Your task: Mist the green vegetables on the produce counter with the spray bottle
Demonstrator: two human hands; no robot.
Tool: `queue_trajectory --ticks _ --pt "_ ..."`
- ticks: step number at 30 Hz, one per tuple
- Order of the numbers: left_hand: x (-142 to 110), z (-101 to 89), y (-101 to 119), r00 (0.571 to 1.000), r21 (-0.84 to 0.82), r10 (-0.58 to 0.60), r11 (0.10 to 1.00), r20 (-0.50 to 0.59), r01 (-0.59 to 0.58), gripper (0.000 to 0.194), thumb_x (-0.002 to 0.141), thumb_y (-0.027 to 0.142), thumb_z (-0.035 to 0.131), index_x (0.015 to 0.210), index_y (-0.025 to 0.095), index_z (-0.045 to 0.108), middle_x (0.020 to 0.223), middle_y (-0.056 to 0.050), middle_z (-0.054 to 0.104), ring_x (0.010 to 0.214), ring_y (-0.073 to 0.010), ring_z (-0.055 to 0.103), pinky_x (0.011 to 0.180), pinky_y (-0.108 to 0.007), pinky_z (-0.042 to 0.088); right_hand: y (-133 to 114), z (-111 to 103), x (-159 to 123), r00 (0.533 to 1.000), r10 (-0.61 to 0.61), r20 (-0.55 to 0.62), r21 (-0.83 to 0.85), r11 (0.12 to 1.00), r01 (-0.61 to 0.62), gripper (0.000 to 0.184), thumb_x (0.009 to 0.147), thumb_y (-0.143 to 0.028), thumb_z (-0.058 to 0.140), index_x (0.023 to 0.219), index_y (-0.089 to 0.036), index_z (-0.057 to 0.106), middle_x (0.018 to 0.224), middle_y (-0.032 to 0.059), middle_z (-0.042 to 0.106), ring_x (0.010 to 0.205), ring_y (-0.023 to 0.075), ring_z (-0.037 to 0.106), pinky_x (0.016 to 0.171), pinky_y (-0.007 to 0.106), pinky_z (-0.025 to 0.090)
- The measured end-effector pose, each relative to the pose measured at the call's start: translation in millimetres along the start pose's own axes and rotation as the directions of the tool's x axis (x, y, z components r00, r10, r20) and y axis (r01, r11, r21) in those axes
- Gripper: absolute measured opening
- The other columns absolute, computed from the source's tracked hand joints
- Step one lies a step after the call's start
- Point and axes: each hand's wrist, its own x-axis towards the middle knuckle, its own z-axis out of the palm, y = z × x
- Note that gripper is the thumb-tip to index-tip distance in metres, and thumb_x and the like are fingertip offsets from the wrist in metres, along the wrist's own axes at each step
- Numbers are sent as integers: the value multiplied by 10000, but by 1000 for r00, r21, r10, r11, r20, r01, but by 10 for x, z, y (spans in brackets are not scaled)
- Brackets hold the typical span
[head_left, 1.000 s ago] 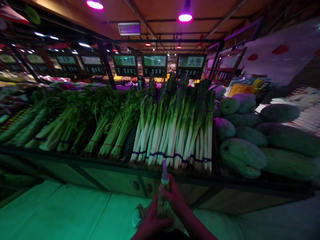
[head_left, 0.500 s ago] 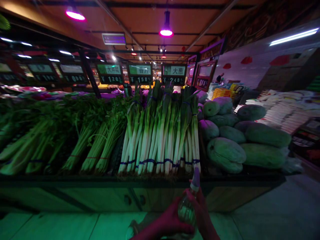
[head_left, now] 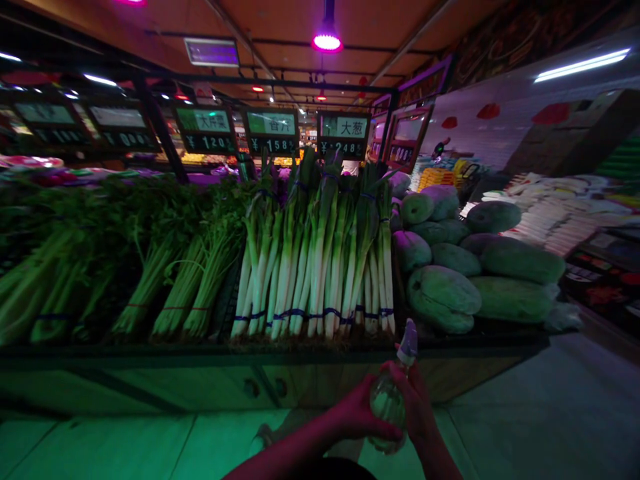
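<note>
Clear plastic bottle [head_left: 386,408], held in front of vegetable counter [head_left: 150,387]

Head view. Left hand [head_left: 357,417] wraps the lower body of the bottle from the left side, fingers curled closely around it. Right hand [head_left: 415,400] closes around the upper body, just below the pale tapered cap [head_left: 408,343]. Both grips are narrow and both hands touch the bottle. Bottle tilts, cap toward upper right, and sits low in the view, above the green-lit floor tiles [head_left: 90,447] and just before the counter edge.

Nearest produce: upright bundles of scallions [head_left: 310,267], tied with blue bands. Left of these lie leafy celery bunches [head_left: 175,287], tied with red string. Right of the scallions, large winter melons [head_left: 443,300] are heaped on the counter.

3 price boards stand behind the scallions: 大芹菜 [head_left: 204,130] at ¥1.20, 香芹 [head_left: 271,130] at ¥1.58, 大葱 [head_left: 344,132] at ¥2.48. Magenta lamp [head_left: 327,42] hangs from the ceiling above.
</note>
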Motion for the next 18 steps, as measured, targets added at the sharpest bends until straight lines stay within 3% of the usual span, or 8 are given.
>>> queue_trajectory --ticks 3,7,11,18 --pt "-70 -78 58 998 47 -12 999 -56 14 1082 412 381 1020 1351 143 537 1430 -203 607 1396 -448 507 1190 -603 373 -25 182 7 1000 -10 27 16 1000 10 731 746 -600 777 1342 -222 587 876 16 752 809 251 676 750 371 542" --pt "-185 -176 140 989 -21 7 1000 -145 -10 1099 379 413 1022 1308 112 516 1364 -225 641 1329 -470 563 1097 -599 456 -74 425 32 993 -73 91 -39 996 77 679 773 -572 748 1324 -207 589 863 15 755 863 261 670 828 386 503" --pt "-317 -313 135 972 -44 39 998 -234 -50 1016 412 394 1024 1258 131 527 1316 -203 658 1292 -454 590 1045 -554 491 -92 677 72 978 -68 196 -12 997 72 628 773 -565 746 1264 -208 588 831 10 739 803 248 650 779 385 490" --pt "-602 -576 248 934 -51 87 992 -348 -112 967 436 430 1015 1229 169 529 1260 -157 668 1250 -418 611 1010 -517 509 -58 1135 136 916 -79 394 16 997 79 535 775 -565 749 1154 -213 614 824 5 699 793 245 656 745 362 484"
